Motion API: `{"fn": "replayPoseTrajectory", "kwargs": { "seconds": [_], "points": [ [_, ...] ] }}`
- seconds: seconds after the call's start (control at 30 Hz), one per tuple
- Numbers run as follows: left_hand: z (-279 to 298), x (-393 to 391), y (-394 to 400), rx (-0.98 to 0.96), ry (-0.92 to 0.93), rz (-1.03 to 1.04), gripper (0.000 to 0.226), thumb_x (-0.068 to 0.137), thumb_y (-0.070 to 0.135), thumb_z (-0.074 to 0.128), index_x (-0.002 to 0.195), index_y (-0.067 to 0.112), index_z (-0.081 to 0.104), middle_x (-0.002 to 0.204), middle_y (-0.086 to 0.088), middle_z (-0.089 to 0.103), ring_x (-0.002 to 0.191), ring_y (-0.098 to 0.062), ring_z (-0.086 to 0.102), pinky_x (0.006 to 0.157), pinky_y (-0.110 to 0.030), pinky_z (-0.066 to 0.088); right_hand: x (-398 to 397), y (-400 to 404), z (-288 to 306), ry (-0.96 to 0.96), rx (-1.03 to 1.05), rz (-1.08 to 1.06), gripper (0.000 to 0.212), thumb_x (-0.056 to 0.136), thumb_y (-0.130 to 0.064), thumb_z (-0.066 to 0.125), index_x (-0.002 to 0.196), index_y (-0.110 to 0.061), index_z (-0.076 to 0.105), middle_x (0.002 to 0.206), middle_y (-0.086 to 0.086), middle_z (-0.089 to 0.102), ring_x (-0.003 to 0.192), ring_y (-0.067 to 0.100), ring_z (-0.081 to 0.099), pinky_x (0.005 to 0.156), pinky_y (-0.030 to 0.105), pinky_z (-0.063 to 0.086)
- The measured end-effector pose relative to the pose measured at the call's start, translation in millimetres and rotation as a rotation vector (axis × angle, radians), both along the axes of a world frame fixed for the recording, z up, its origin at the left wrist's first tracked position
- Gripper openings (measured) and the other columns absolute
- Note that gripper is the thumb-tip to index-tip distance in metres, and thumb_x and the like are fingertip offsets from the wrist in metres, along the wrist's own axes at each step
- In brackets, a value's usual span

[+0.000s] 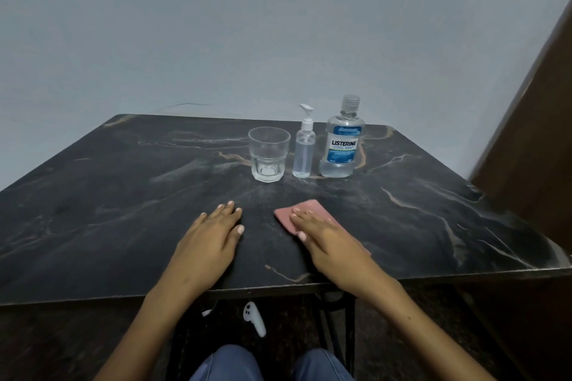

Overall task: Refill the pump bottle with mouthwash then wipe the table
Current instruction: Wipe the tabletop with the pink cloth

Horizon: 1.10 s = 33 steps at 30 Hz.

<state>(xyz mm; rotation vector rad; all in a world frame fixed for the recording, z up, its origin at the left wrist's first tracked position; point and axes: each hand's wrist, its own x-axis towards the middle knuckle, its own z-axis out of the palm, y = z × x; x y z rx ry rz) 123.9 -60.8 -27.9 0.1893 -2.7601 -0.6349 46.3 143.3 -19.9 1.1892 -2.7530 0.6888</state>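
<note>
A clear pump bottle (304,151) with a white pump head stands upright on the dark marble table (123,195), partly filled with clear liquid. Right of it stands a capped Listerine mouthwash bottle (343,142) with a blue label. A pink cloth (309,210) lies flat near the table's front. My right hand (328,241) rests palm down on the cloth, fingers spread. My left hand (210,238) lies flat on the bare table to the left, holding nothing.
An empty clear drinking glass (268,154) stands left of the pump bottle. A brown wooden panel (532,148) rises at the right edge. A white controller (254,317) lies on the floor under the table, by my knees.
</note>
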Motion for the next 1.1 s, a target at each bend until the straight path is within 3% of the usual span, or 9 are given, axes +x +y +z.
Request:
{"fn": "replayPoseTrajectory", "kwargs": {
  "seconds": [0.13,0.37,0.57,0.77,1.03,1.1],
  "points": [
    [5,2,-3,0.026,-0.027,-0.004,0.046,0.099,0.032,0.034,0.143,0.020,0.032,0.155,0.003,0.021,0.143,-0.007,0.015,0.117,-0.029,0.008,-19,-18,7,0.016,0.038,-0.014,0.040,0.100,-0.017,0.036,0.139,-0.009,0.042,0.155,0.003,0.031,0.145,0.016,0.023,0.116,0.025,0.014],
    [7,16,-39,-0.026,-0.030,0.067,0.045,0.097,0.038,0.037,0.140,0.024,0.039,0.152,0.009,0.028,0.141,-0.005,0.021,0.115,-0.032,0.015,-17,-81,10,-0.036,0.066,0.117,0.038,0.099,-0.014,0.037,0.136,-0.004,0.043,0.156,0.007,0.028,0.145,0.021,0.021,0.114,0.027,0.014],
    [2,26,-50,0.025,0.035,0.112,0.042,0.097,0.034,0.039,0.137,0.021,0.043,0.150,0.006,0.034,0.140,-0.007,0.026,0.115,-0.029,0.017,-5,-81,-1,0.044,0.070,0.294,0.047,0.100,-0.026,0.039,0.145,-0.016,0.034,0.157,0.000,0.025,0.146,0.012,0.019,0.114,0.018,0.008],
    [2,27,-50,0.047,0.066,0.115,0.040,0.098,0.031,0.037,0.136,0.018,0.045,0.149,0.002,0.038,0.139,-0.010,0.028,0.114,-0.027,0.016,-29,-121,8,0.093,0.303,0.200,0.053,0.102,-0.036,0.026,0.151,-0.019,0.015,0.160,0.011,0.008,0.149,0.021,0.002,0.121,0.037,0.002],
    [1,29,-50,0.078,0.099,0.107,0.040,0.099,0.028,0.035,0.136,0.016,0.044,0.147,0.000,0.040,0.138,-0.010,0.030,0.113,-0.024,0.014,-6,-121,11,0.006,0.105,0.289,0.045,0.101,-0.019,0.037,0.146,-0.015,0.032,0.157,0.004,0.024,0.145,0.013,0.019,0.119,0.030,0.013],
    [0,29,-51,0.088,0.105,0.115,0.042,0.099,0.028,0.035,0.138,0.017,0.041,0.147,0.000,0.040,0.138,-0.010,0.030,0.113,-0.024,0.014,2,-110,4,0.046,0.078,0.328,0.045,0.100,-0.020,0.039,0.145,-0.015,0.034,0.156,0.001,0.026,0.145,0.011,0.020,0.116,0.020,0.011]
  ]
}}
